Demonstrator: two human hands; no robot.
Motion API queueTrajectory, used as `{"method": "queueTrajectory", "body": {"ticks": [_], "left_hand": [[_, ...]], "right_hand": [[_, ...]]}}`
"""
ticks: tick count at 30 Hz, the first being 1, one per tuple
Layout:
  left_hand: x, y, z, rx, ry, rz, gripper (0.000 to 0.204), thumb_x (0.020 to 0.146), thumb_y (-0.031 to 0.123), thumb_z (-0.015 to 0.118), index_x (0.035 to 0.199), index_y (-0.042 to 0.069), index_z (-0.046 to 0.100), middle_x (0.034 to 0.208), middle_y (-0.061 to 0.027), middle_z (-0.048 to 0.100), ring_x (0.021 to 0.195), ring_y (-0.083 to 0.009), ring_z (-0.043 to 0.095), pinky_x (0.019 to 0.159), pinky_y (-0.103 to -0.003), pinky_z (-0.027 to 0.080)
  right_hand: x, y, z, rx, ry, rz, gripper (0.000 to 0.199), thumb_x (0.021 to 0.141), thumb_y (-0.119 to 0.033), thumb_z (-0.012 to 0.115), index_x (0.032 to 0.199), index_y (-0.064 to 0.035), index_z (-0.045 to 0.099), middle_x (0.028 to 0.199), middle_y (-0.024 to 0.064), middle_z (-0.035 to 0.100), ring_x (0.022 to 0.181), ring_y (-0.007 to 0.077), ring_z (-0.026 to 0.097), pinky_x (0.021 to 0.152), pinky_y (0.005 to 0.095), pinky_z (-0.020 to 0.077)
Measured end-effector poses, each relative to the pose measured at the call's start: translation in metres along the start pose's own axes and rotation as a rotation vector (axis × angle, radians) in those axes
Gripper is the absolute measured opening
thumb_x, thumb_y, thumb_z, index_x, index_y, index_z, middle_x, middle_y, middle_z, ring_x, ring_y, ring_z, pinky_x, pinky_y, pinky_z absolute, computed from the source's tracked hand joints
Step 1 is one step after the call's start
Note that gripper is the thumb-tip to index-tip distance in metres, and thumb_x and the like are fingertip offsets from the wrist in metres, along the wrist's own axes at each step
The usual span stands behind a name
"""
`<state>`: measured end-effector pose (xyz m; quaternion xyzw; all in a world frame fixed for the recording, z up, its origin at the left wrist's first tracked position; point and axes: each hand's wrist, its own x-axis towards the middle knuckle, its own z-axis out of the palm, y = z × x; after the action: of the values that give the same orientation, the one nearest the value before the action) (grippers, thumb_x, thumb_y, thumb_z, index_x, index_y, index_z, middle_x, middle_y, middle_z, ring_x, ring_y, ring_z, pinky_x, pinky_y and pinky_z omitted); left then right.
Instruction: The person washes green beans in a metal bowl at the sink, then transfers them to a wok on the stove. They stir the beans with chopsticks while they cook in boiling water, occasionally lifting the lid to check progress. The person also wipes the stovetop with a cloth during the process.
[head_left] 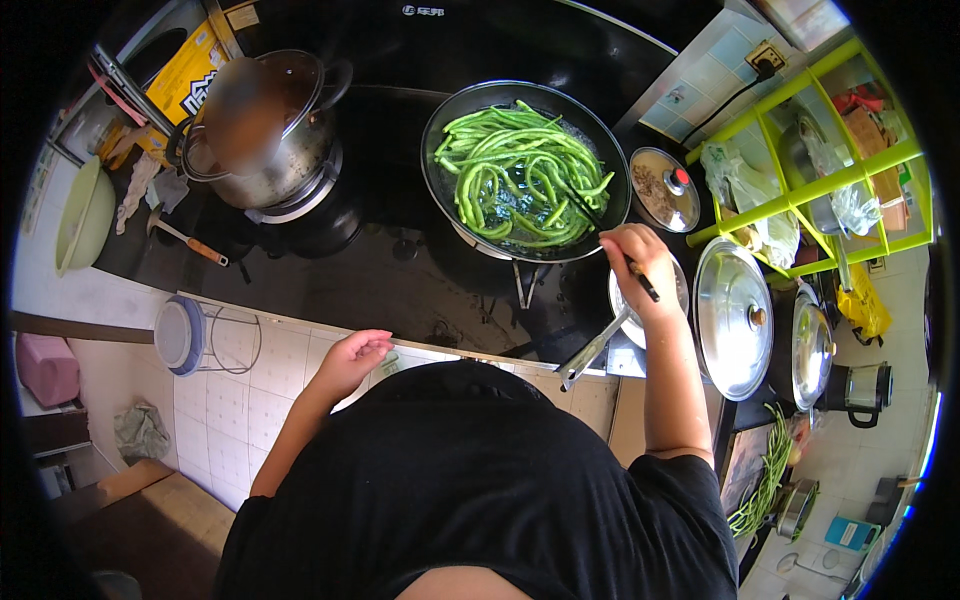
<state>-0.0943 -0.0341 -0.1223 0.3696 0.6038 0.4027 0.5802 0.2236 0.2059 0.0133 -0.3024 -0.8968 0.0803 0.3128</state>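
Two hands are in my view, and I log the scene from left to right. At the far left a pale green bowl [84,215] sits on the counter edge, with a wooden-handled tool [186,240] lying just beside it on the dark stove top [380,280]. Next comes a steel pot [262,135] under a fogged glass lid, standing on the left burner. Below it, at the front of the tiled counter [270,355], a small wire stand [205,338] holds a round white lid.

My left hand [352,362] rests on the counter's front edge, fingers loosely curled, grasping nothing that I can make out.

On the right burner stands a black pan [527,168], filled with long green beans [520,175] lying in a thin pool of liquid. A steel handle [592,352] juts out toward me below the pan; I cannot tell for certain what it belongs to.

My right hand [640,262] hovers at the pan's near right rim, closed around dark chopsticks [600,225] whose tips reach in among the beans. Under the hand a small steel bowl [650,295] is partly hidden.

Right of the pan lies a glass lid with a red knob [664,188]. Further right a large steel lid [733,315] rests near another lidded pot [812,345]. A lime-green rack [820,185] holds plastic bags and cookware. At the lower right, more raw beans [765,480] lie in a heap.
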Motion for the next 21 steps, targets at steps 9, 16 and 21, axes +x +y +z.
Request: {"method": "queueTrajectory", "body": {"ticks": [9, 16, 21], "left_hand": [[0.002, 0.002, -0.003, -0.011, 0.001, 0.003, 0.029, 0.087, 0.012, 0.054, 0.113, -0.002, 0.050, 0.101, -0.0097, 0.060, 0.094, -0.0137, 0.056, 0.084, -0.026, 0.043], [0.003, -0.003, -0.006, -0.007, -0.004, 0.009, 0.030, 0.087, 0.012, 0.054, 0.113, -0.002, 0.050, 0.101, -0.0098, 0.060, 0.094, -0.0138, 0.056, 0.084, -0.026, 0.043], [0.006, -0.004, -0.007, -0.030, -0.004, 0.022, 0.029, 0.086, 0.011, 0.054, 0.113, -0.001, 0.051, 0.101, -0.0099, 0.060, 0.094, -0.0141, 0.056, 0.085, -0.027, 0.043]], "right_hand": [[0.011, 0.019, 0.006, 0.782, 0.520, 0.710, 0.038, 0.092, -0.029, 0.043, 0.083, 0.0048, 0.056, 0.073, 0.0159, 0.061, 0.061, 0.0204, 0.062, 0.065, 0.0305, 0.0516], [0.019, 0.026, 0.025, 1.236, 0.701, 0.952, 0.041, 0.092, -0.036, 0.039, 0.094, 0.0032, 0.050, 0.082, 0.0211, 0.058, 0.070, 0.0280, 0.060, 0.068, 0.0369, 0.0522], [0.023, 0.012, 0.029, 1.272, 0.663, 1.004, 0.040, 0.092, -0.036, 0.041, 0.094, 0.0028, 0.050, 0.078, 0.0188, 0.059, 0.065, 0.0256, 0.059, 0.066, 0.0357, 0.0519]]}}
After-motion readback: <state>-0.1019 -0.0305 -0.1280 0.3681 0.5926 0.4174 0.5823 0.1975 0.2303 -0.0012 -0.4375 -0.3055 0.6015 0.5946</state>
